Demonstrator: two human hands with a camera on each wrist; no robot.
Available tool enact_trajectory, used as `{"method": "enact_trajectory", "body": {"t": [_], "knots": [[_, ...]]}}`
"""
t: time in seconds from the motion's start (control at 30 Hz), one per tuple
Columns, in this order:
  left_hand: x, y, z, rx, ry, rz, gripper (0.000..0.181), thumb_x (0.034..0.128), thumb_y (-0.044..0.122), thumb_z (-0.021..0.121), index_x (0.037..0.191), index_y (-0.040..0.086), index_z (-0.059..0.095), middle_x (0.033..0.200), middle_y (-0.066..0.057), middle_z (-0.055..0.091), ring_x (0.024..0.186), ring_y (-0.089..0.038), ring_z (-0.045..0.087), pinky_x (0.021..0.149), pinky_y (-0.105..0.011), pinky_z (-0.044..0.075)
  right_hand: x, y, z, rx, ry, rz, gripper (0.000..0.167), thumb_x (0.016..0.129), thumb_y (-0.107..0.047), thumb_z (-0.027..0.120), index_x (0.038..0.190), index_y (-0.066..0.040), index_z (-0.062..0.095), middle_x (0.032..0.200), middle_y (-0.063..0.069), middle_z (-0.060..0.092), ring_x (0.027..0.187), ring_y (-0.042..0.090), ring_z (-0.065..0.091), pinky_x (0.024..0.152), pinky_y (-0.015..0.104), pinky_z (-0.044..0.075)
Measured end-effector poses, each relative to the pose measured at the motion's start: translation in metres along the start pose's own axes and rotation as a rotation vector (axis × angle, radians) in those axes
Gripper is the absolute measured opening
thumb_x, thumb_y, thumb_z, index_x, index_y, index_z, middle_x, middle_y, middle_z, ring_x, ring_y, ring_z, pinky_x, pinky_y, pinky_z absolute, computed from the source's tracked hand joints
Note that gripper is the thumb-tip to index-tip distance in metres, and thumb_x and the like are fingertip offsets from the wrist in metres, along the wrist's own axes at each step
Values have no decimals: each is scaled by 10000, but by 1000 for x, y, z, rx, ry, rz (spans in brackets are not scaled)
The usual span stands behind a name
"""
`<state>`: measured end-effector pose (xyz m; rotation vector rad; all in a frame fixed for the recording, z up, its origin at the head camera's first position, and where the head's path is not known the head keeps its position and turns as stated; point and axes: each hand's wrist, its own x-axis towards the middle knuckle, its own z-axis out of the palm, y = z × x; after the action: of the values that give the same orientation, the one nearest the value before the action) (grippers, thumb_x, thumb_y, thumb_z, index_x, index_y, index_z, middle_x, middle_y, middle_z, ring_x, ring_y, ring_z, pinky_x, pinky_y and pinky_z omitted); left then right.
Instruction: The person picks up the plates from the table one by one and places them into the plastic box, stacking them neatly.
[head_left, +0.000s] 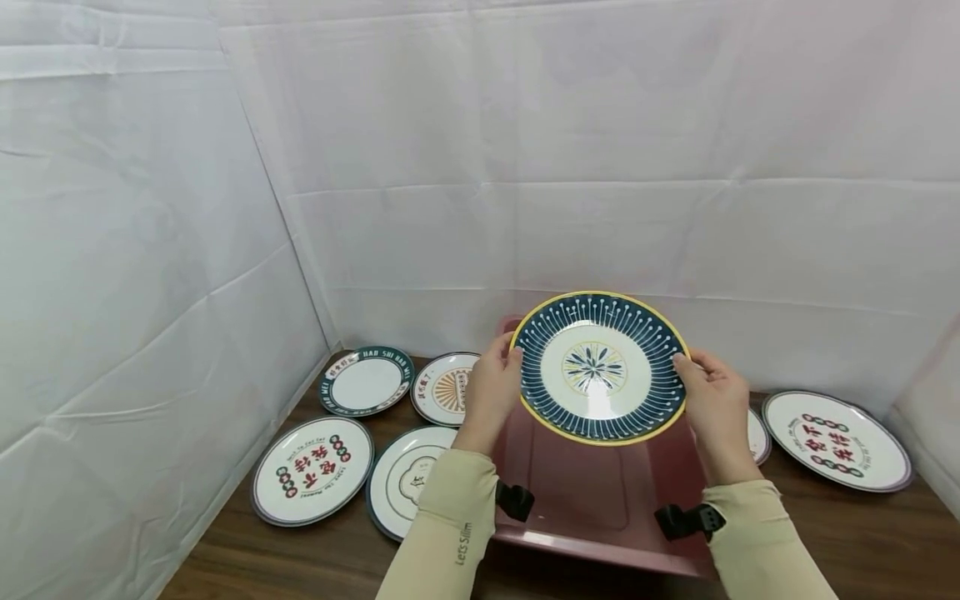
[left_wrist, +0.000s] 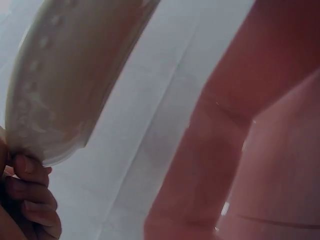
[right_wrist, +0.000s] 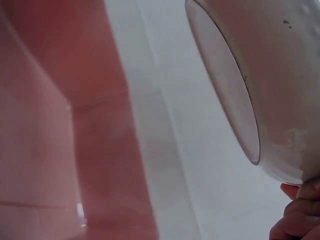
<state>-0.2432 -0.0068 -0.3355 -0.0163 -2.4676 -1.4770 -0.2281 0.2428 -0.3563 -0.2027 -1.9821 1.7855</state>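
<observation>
A blue-and-white plate with a yellow rim (head_left: 600,371) is held up above a pink tray, its patterned face toward the head camera. The left hand (head_left: 495,383) pinches its left edge, thumb on the front. At the opposite edge the right hand (head_left: 712,400) grips it the same way. Both wrist views show the plate's pale underside (left_wrist: 70,75), with curled fingers of the left hand (left_wrist: 32,200) and of the right hand (right_wrist: 300,215) at its rim.
Below the plate lies the pink tray (head_left: 570,475) on a dark wooden table (head_left: 225,550). Several plates lie left of it, among them a green-rimmed one (head_left: 367,382) and one with red characters (head_left: 313,471). Another plate (head_left: 838,442) is at the right. White cloth (head_left: 600,125) hangs behind.
</observation>
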Motion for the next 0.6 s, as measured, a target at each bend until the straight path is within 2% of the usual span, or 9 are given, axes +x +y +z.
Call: {"method": "enact_trajectory", "body": {"t": [0.1, 0.17, 0.2, 0.37, 0.5, 0.6], "knots": [[0, -2, 4, 95, 62, 40, 344, 976, 250, 454, 1286, 134, 545, 1039, -85, 668, 859, -224, 634, 682, -391, 487, -7, -8, 8, -27, 41, 5, 421, 901, -300, 606, 1159, 33, 606, 817, 29, 669, 636, 47, 627, 534, 186, 495], [2, -8, 12, 137, 105, 48, 335, 979, 254, 447, 1275, 139, 554, 1006, -83, 674, 807, -225, 633, 639, -381, 477, -9, -8, 13, -65, 66, 19, 397, 916, -277, 582, 1164, 32, 604, 836, 46, 667, 620, 16, 603, 525, 166, 480], [3, -11, 16, 136, 120, 46, 329, 980, 253, 448, 1267, 137, 559, 977, -80, 677, 778, -217, 629, 626, -372, 473, -12, -11, 17, -140, 81, 40, 425, 933, -302, 547, 1182, 40, 590, 861, 53, 662, 625, -8, 586, 538, 158, 476], [3, -24, 33, 126, 191, 32, 301, 974, 242, 462, 1221, 134, 596, 987, -71, 677, 816, -244, 630, 683, -411, 476, -11, 1, 21, -271, 106, 58, 419, 957, -305, 493, 1191, 29, 588, 963, 159, 649, 597, -38, 522, 512, 140, 427], [3, -29, 38, 158, 194, 13, 289, 975, 235, 462, 1205, 136, 606, 1015, -68, 672, 874, -265, 628, 733, -442, 471, -11, 11, 22, -321, 114, 38, 397, 957, -300, 484, 1164, 16, 603, 959, 188, 647, 577, -36, 505, 506, 150, 414], [3, -32, 41, 238, 152, -13, 299, 984, 241, 442, 1224, 141, 589, 1025, -80, 670, 883, -279, 629, 730, -450, 474, -11, 13, 22, -362, 102, 40, 385, 960, -291, 477, 1173, 6, 599, 1011, 193, 649, 617, -24, 521, 523, 132, 410]]}}
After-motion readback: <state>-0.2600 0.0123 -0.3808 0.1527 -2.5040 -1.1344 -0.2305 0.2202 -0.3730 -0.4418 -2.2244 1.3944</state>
